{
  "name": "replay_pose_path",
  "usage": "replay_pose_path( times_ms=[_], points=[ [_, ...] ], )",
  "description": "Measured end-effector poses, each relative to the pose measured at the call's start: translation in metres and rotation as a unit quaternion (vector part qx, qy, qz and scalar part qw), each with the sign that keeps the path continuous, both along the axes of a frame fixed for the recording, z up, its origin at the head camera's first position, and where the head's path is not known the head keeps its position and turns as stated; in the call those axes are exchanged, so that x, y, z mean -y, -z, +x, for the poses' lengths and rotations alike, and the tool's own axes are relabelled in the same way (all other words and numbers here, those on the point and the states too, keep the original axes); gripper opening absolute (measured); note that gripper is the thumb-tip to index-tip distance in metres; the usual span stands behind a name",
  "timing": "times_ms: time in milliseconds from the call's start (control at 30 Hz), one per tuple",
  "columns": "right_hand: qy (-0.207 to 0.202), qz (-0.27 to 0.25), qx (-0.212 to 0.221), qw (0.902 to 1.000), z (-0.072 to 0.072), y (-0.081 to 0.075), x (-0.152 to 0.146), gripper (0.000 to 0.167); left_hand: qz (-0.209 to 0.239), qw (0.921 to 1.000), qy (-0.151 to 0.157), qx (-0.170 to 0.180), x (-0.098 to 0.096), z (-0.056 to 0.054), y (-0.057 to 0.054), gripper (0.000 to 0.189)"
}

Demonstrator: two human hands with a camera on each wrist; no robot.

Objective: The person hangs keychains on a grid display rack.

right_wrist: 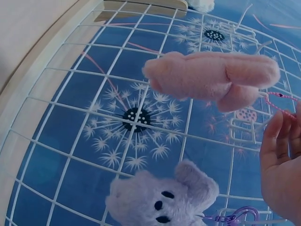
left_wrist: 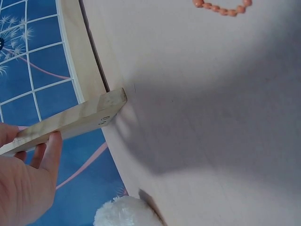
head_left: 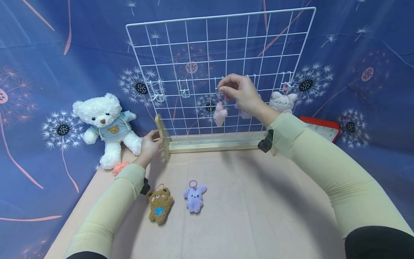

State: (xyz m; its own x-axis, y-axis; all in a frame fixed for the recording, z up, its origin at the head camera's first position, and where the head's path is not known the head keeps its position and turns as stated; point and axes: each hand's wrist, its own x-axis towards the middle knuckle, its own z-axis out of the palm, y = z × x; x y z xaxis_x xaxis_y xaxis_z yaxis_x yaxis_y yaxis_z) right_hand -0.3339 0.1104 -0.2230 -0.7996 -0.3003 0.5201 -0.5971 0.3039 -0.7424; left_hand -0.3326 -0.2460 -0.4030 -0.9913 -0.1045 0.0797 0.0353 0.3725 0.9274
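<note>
My right hand (head_left: 244, 92) pinches the pink cord loop of a pink plush keychain (head_left: 220, 116) in front of the white wire grid. In the right wrist view the pink plush (right_wrist: 211, 77) hangs from its cord by the fingertips, with a wire hook (right_wrist: 243, 134) close by. Beside it a lavender plush keychain (right_wrist: 160, 202) hangs on the grid by a purple ring. My left hand (head_left: 149, 148) grips the wooden foot (head_left: 162, 138) at the grid's left end; in the left wrist view, fingers lie along both sides of this wooden foot (left_wrist: 89, 113).
A white plush keychain (head_left: 282, 102) hangs at the grid's right; bare hooks (head_left: 184, 90) are at its left. On the table lie a brown bear keychain (head_left: 160, 207) and another lavender keychain (head_left: 194, 200). A white teddy bear (head_left: 105, 126) sits left, a red-framed object (head_left: 323, 128) stands right.
</note>
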Motion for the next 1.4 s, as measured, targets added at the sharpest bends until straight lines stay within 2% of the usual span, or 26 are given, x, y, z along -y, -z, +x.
replay_pose_path(
  times_ms=[367,667,1000,1133,1400],
  points=[
    [0.023,0.034,0.021,0.9989,-0.012,0.003,-0.001,0.016,-0.007,0.9999,-0.002,-0.013,0.001,-0.001,0.003,0.051],
    [0.051,0.091,-0.018,0.9944,-0.015,0.006,-0.004,0.019,-0.008,0.9998,-0.004,-0.015,0.001,-0.002,0.002,0.05],
    [0.089,0.122,-0.044,0.9876,-0.021,0.006,0.001,0.015,-0.002,0.9999,-0.009,-0.012,0.001,-0.002,0.003,0.049],
    [0.114,0.128,-0.076,0.9823,-0.022,0.008,0.003,0.013,-0.003,0.9999,-0.009,-0.009,0.0,-0.002,0.003,0.049],
    [0.115,0.1,-0.126,0.9803,-0.016,0.014,0.002,0.006,-0.005,0.9999,-0.008,-0.01,0.0,-0.002,0.003,0.05]
  ],
)
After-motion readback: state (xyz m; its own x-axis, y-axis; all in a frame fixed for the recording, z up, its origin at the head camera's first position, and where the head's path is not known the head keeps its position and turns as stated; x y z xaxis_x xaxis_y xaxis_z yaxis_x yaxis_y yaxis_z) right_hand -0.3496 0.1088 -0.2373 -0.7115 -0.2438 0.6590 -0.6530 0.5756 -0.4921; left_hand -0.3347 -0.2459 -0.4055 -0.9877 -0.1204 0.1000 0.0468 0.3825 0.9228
